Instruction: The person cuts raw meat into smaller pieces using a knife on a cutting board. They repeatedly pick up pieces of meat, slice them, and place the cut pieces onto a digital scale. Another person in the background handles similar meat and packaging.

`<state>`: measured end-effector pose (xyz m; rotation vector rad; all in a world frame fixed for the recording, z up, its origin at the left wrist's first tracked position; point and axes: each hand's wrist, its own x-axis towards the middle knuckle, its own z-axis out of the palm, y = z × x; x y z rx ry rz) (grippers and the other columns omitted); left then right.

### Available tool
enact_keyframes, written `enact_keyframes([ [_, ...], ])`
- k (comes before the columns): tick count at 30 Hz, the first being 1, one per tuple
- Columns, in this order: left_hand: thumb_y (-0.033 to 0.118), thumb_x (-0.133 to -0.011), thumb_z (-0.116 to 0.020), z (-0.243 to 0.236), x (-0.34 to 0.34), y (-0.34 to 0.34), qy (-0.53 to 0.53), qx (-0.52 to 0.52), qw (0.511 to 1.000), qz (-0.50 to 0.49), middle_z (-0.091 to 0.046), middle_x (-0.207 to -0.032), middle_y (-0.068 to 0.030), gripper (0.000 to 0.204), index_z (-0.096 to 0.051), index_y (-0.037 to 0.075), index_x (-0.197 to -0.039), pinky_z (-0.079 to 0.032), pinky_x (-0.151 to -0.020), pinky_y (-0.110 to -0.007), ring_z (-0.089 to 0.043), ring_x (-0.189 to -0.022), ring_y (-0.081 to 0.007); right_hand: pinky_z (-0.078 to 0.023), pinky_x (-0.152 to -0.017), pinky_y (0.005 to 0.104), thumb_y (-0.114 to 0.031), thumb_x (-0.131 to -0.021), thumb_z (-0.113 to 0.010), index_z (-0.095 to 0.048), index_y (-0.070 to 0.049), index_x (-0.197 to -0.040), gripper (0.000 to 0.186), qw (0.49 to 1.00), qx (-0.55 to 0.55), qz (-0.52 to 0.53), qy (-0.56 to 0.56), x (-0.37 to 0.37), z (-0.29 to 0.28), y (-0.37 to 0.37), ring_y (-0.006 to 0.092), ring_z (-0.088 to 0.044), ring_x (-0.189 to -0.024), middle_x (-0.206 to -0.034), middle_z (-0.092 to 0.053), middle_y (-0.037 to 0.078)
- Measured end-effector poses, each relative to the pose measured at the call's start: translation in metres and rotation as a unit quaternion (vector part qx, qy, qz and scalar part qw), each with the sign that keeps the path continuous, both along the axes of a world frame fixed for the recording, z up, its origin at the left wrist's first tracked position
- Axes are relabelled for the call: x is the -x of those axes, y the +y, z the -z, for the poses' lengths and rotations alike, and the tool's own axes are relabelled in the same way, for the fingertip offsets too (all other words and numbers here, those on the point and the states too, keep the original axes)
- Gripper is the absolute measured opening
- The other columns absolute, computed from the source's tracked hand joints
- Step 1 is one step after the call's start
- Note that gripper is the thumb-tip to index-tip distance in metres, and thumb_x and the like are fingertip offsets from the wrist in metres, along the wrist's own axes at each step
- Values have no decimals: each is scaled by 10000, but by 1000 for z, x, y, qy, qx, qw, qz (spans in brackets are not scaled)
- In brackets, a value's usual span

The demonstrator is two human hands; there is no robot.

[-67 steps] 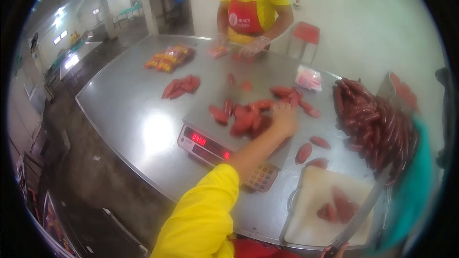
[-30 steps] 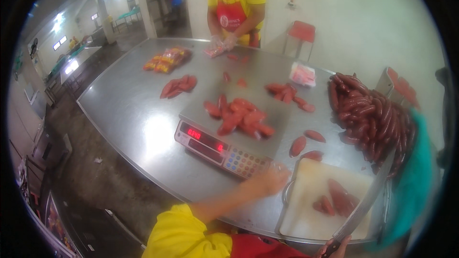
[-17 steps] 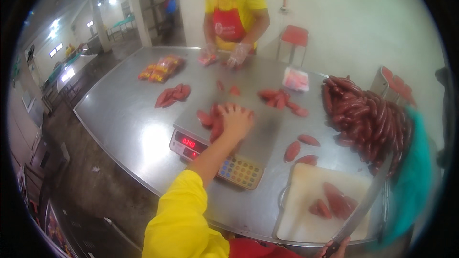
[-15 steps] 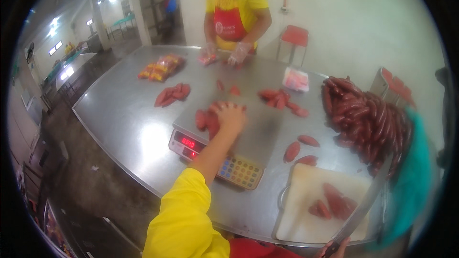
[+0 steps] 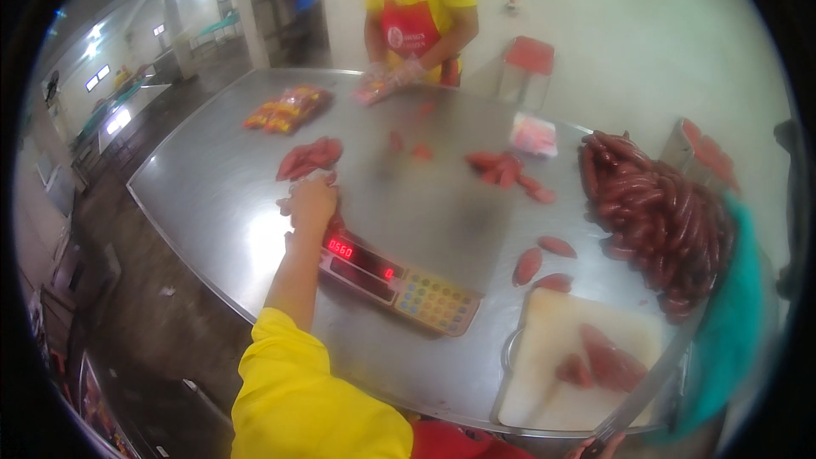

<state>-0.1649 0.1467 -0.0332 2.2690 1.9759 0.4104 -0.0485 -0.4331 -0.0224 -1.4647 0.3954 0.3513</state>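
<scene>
My left hand (image 5: 311, 201) is closed round some cut red sausage pieces (image 5: 337, 223) at the left edge of the digital scale (image 5: 361, 276); its fingers are partly hidden. Just beyond it lies a small heap of sausage pieces (image 5: 309, 157). At the lower right edge, my right hand (image 5: 610, 449) grips a long knife (image 5: 648, 382) by its dark handle, the blade pointing up and away. Beside the blade, sausage pieces (image 5: 610, 359) rest on a white cutting board (image 5: 531, 399).
Whole dark-red sausages (image 5: 654, 221) form a big pile at right, beside a green cloth (image 5: 735, 323). More cut pieces (image 5: 501, 170) and a white tray (image 5: 534, 136) lie farther back. Across the steel table (image 5: 195, 204), a gloved co-worker (image 5: 416, 21) handles a pack near filled packs (image 5: 289, 109).
My left hand has moved left from the scale's platform to its left edge, taking the sausage pieces off it. The co-worker's hands have come together on a pack. My right hand still holds the knife.
</scene>
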Motion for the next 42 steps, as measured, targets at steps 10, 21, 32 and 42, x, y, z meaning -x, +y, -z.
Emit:
enact_keyframes([
  [10,399,-775,-664,36,145,-27,-134,15,990,31,-570,-1247,-231,636,-520,70,-1300,-394,-1009,-468,-507,-1213,-374,-261,-320,271,-685,-909,-389,-537,-140,-788,578,999,-1,-45,27,0,-3,38,135,-343,-337,-462,-382,-12],
  [21,634,-371,-858,116,169,-83,-57,54,993,87,3,-1523,-347,1535,8,116,-1528,-124,-1114,-617,-75,-1431,-468,-267,-323,267,-681,-911,-392,-542,-133,-812,576,996,19,-71,59,4,-15,75,135,-347,-341,-470,-378,-15],
  [32,144,-663,-785,145,113,20,-43,-81,992,85,-243,-1523,-142,818,-449,296,-1393,-194,-1083,-566,-257,-1390,-352,-281,-317,259,-676,-912,-398,-554,-111,-832,592,995,71,-54,34,21,-24,91,126,-370,-344,-493,-436,1],
  [42,63,-923,-532,86,80,35,-185,-121,968,120,-536,-1343,-141,444,-493,107,-1363,-293,-1107,-390,-401,-1323,-323,-413,-346,356,-716,-900,-342,-530,-23,-774,729,999,-8,-47,13,-1,3,26,206,-455,-344,-489,-476,81],
])
